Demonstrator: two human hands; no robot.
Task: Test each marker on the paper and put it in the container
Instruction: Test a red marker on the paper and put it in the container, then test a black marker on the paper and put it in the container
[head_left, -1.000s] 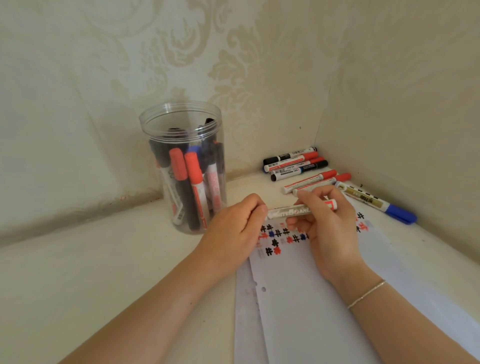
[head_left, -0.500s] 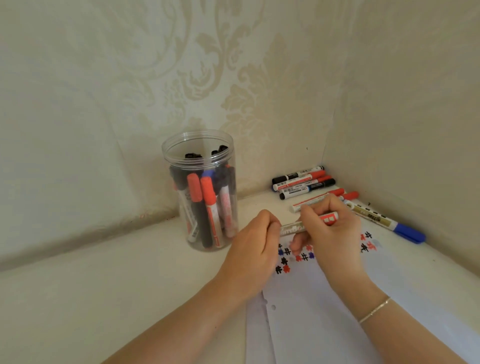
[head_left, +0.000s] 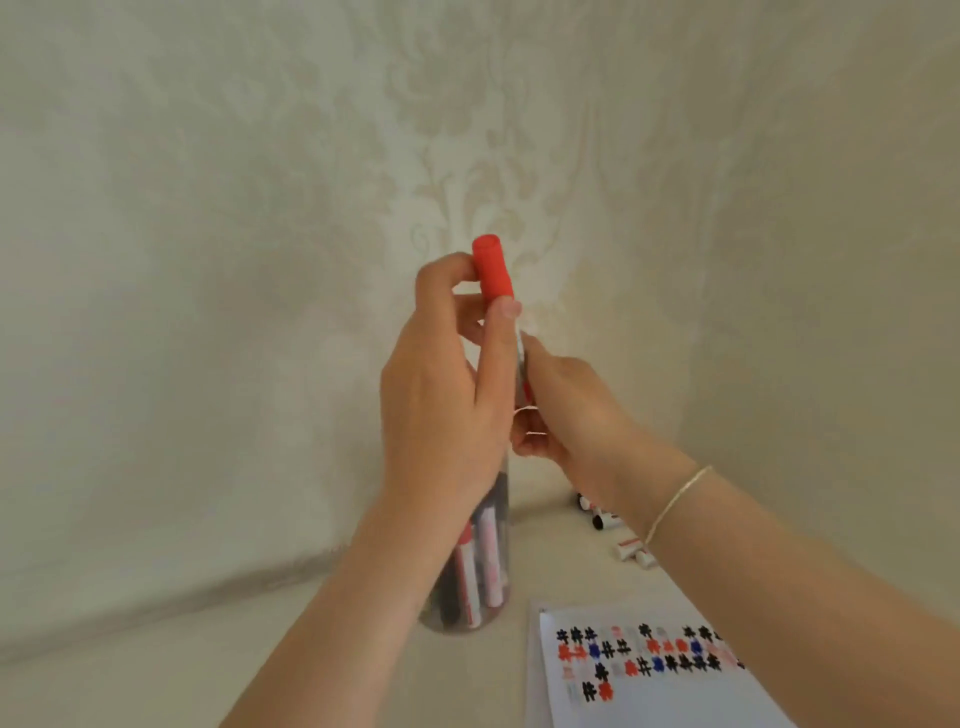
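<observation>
A white-barrelled whiteboard marker with a red cap (head_left: 492, 271) is held upright in mid-air at the centre of the view, cap uppermost. Only a thin strip of its pale barrel shows between the two hands, with a bit of red print on it; the rest is covered. The left hand (head_left: 441, 400) pinches the red cap between thumb and curled fingertips, the thumb lying up along the marker with its nail just below the cap. The right hand (head_left: 563, 410) wraps its curled fingers round the lower barrel, and a thin pale bracelet (head_left: 675, 501) circles that wrist.

Behind the left hand and forearm stands a clear plastic cylindrical container (head_left: 475, 582), mostly hidden; red and white markers stand upright inside its lower part. Near right lies a white sheet of paper (head_left: 654, 701) with rows of small black, red and blue test marks along its far edge. Farther right, beside the right forearm, the ends of several loose markers (head_left: 615, 525) lie on the surface, partly covered by the arm.

Everything rests on a cream tabletop (head_left: 208, 649) set into a corner of walls covered in pale damask-patterned wallpaper (head_left: 260, 208). The frame is slightly blurred.
</observation>
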